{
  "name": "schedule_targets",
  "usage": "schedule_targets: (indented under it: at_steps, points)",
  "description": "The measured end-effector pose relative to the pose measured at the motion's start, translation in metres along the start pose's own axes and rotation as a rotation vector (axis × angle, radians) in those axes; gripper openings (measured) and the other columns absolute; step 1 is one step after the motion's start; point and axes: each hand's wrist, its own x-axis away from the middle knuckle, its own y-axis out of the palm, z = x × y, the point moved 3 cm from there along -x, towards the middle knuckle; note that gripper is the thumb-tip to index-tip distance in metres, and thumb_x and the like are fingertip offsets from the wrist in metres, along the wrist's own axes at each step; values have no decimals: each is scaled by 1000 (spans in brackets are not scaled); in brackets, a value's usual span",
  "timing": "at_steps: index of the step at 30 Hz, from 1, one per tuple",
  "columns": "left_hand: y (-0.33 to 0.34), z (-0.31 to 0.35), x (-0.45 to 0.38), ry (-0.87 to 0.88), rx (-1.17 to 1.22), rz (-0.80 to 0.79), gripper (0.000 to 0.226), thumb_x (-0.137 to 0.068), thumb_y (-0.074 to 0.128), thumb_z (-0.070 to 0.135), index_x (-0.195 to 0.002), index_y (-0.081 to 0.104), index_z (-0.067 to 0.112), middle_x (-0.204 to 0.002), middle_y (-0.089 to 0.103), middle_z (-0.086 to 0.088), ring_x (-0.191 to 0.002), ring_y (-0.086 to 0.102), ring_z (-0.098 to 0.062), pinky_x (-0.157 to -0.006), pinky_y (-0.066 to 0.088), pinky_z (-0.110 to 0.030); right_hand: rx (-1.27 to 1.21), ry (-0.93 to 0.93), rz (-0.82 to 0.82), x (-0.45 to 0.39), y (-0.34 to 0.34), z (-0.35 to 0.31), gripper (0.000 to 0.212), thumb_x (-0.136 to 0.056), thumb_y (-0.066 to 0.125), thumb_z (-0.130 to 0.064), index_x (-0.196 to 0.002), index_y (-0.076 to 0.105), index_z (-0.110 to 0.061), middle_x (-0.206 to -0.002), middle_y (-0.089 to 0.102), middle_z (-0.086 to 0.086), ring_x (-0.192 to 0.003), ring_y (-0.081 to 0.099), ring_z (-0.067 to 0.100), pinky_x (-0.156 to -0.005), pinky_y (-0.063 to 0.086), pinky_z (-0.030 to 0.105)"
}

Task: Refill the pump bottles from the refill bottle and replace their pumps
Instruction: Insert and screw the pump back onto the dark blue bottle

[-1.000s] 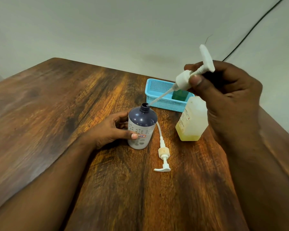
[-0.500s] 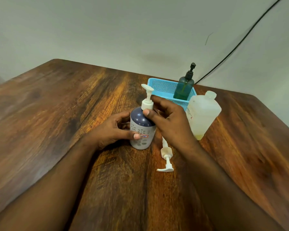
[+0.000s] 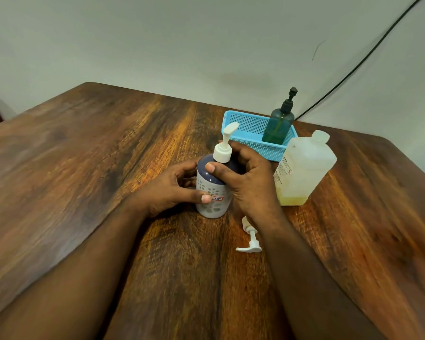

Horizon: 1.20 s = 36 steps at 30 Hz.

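Since a second ago the white pump (image 3: pixel 223 149) has gone from mid-air onto the navy bottle (image 3: pixel 212 192), mid-table, the left hand (image 3: pixel 174 190) gripping its body, the right hand (image 3: pixel 243 177) curled round the collar, where crooked threading could leak.

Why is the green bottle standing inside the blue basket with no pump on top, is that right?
Not quite. The green bottle does stand inside the blue basket, but the head view shows it has a dark pump on top. The pump with no bottle is the white one lying on the table.
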Motion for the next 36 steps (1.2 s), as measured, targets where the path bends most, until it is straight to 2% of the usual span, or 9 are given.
schedule_targets:
  at_steps: [5, 10, 13, 15, 19, 24, 28, 32, 36]
  points:
    - [0, -1, -1, -5, 4, -9, 61, -72, 82, 18, -127, 62, 35, -131, 65, -2, -123, 61, -21, -96, 53, -30, -40, -18, 123, 1, -3, 5, 40, -59, 81, -44, -89, 56, -43, -100, 67, -20, -101, 64, 1, -80, 56, 23]
    - [-1, -5, -2, -5, -5, -16, 65, -74, 82, 16, -134, 58, 24, -134, 63, -8, -127, 58, -27, -104, 48, -45, -46, 0, 74, 2, 1, 8, 57, -65, 77, -44, -119, 61, -33, -124, 63, -15, -116, 57, -3, -94, 54, 29]
    - [-1, -7, -3, -13, -9, -25, 66, -76, 81, 14, -136, 56, 21, -136, 61, -10, -129, 56, -29, -106, 46, -49, -45, -3, 129, 2, 0, 7, 36, -67, 78, -42, -97, 61, -32, -111, 62, -13, -115, 58, 6, -96, 53, 36]
    - [-2, -8, -3, -17, -11, -27, 65, -76, 81, 15, -136, 56, 19, -136, 61, -10, -129, 56, -29, -107, 46, -50, -33, -24, 138, 2, -1, 8, 49, -68, 79, -38, -112, 56, -33, -105, 58, -6, -112, 59, 13, -95, 53, 40]
    - [-2, -10, -5, -19, -13, -26, 67, -76, 81, 14, -137, 54, 15, -137, 60, -13, -129, 55, -32, -107, 43, -54, 8, -61, 96, 1, 0, 7, 46, -73, 79, -32, -112, 59, -50, -152, 34, -12, -130, 40, -6, -98, 49, 25]
    - [-1, -7, -5, -21, -5, -24, 67, -74, 83, 20, -136, 56, 20, -137, 61, -9, -129, 56, -28, -106, 48, -43, -20, -100, 201, 0, -5, 6, 23, -73, 79, -27, -91, 68, -36, -140, 50, -14, -124, 50, -2, -92, 51, 20]
    - [-1, -7, -4, -22, 6, -28, 69, -74, 82, 17, -137, 55, 18, -137, 60, -11, -130, 55, -30, -107, 46, -49, -170, -24, 164, 2, 1, 9, 39, -67, 79, -34, -102, 61, -39, -129, 58, -13, -117, 59, 9, -92, 55, 41]
    - [-2, -7, -3, -29, -1, -23, 70, -75, 81, 14, -139, 53, 15, -138, 59, -13, -130, 55, -33, -107, 42, -57, -240, 36, 48, 1, 2, 15, 58, -69, 79, -29, -119, 56, -46, -129, 58, -18, -121, 56, 8, -97, 53, 41]
    - [-3, -7, -3, -44, -19, -5, 70, -73, 83, 15, -137, 54, 15, -137, 60, -12, -129, 55, -32, -107, 43, -57, -194, -30, 97, -1, -1, 11, 31, -72, 77, -25, -100, 68, -30, -106, 72, -8, -103, 67, 9, -84, 56, 30]
